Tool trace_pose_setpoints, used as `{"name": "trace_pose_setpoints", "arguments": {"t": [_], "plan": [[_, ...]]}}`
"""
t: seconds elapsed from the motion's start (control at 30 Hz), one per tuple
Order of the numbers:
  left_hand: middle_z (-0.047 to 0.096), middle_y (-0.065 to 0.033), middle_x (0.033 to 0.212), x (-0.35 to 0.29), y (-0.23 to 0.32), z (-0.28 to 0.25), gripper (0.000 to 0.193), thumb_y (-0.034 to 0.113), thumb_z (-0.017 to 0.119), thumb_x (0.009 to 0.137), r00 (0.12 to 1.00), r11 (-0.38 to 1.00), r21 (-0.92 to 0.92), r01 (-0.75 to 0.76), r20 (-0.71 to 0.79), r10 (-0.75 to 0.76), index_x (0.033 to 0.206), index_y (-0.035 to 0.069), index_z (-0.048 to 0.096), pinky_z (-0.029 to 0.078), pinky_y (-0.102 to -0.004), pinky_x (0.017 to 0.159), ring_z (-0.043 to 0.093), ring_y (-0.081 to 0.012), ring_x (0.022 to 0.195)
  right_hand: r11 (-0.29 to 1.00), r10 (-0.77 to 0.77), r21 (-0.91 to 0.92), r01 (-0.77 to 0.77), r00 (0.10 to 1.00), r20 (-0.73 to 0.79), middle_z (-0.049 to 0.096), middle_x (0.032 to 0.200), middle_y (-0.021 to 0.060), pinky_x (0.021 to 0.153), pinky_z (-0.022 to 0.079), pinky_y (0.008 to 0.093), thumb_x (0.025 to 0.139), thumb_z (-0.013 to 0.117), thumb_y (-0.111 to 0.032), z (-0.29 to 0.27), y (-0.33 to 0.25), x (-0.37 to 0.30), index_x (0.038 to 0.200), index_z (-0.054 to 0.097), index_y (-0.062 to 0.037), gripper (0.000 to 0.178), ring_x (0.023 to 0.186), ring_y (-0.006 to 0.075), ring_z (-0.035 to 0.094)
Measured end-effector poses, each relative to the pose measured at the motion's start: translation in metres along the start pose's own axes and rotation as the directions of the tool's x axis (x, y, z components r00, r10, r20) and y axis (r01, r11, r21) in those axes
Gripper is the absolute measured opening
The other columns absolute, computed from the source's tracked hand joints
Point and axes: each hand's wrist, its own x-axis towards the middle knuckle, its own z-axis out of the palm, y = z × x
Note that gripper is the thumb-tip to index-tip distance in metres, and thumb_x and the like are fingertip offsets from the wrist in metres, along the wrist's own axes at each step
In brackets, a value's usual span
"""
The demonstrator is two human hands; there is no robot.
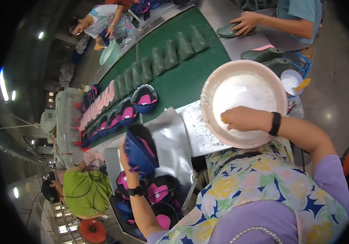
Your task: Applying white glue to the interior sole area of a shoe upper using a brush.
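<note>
Shoe upper [140, 149], navy with pink panels, sat gripped in the left hand [126, 156], raised just above a heap of like uppers [158, 195] below that hand. The right hand [243, 118] was closed over the pink basin [227, 73] of white paste, apparently pinching a small yellowish brush [223, 120] (only a tip showed, so I cannot be sure). Between the hands lay a silvery sheet [174, 138] on the tabletop [201, 136]. Beyond the left hand, a green belt [182, 81] carried more uppers and dark green lasts [174, 53]. Another person's hand [245, 22] rested on a last beyond the basin.
</note>
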Motion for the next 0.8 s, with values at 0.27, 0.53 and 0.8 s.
{"name": "trace_pose_setpoints", "arguments": {"t": [0.27, 0.53, 0.8], "plan": [[0.066, -0.0103, 0.108, 0.057, 0.082, 0.057, 0.051, 0.001, 0.061, 0.087, 0.992, 0.953, -0.286, -0.103, -0.105, 0.076, 0.137, 0.011, 0.055, 0.05, -0.0349, 0.087, 0.063, -0.0216, 0.1, 0.997, 0.075, 0.029, -0.069, 0.952, -0.298, 0.064, 0.082, 0.0148, 0.072, 0.048, 0.0408, 0.088, 0.069, -0.017, -0.084, 0.013, -0.017, 0.095, 0.061, -0.0048, 0.016, 0.079, 0.0324, 0.063], [0.065, -0.0103, 0.109, 0.074, 0.159, 0.119, 0.053, 0.0, 0.059, 0.089, 0.972, 0.756, -0.616, -0.222, -0.08, 0.22, 0.141, 0.011, 0.053, 0.049, -0.0323, 0.087, 0.062, -0.0194, 0.099, 0.95, -0.013, 0.26, 0.174, 0.852, -0.523, 0.065, 0.081, 0.0123, 0.068, 0.049, 0.0358, 0.089, 0.069, -0.021, -0.128, -0.03, 0.002, 0.095, 0.061, -0.0033, 0.021, 0.072, 0.0246, 0.064], [0.065, -0.0103, 0.109, 0.082, 0.212, 0.173, 0.054, -0.002, 0.057, 0.092, 0.979, 0.544, -0.815, -0.202, -0.154, 0.133, 0.144, 0.011, 0.051, 0.048, -0.0296, 0.088, 0.061, -0.0172, 0.098, 0.94, 0.261, 0.34, -0.015, 0.67, -0.695, 0.066, 0.078, 0.0196, 0.067, 0.051, 0.0403, 0.087, 0.071, -0.024, -0.095, -0.017, 0.002, 0.092, 0.059, 0.0028, 0.03, 0.072, 0.0335, 0.066]]}}
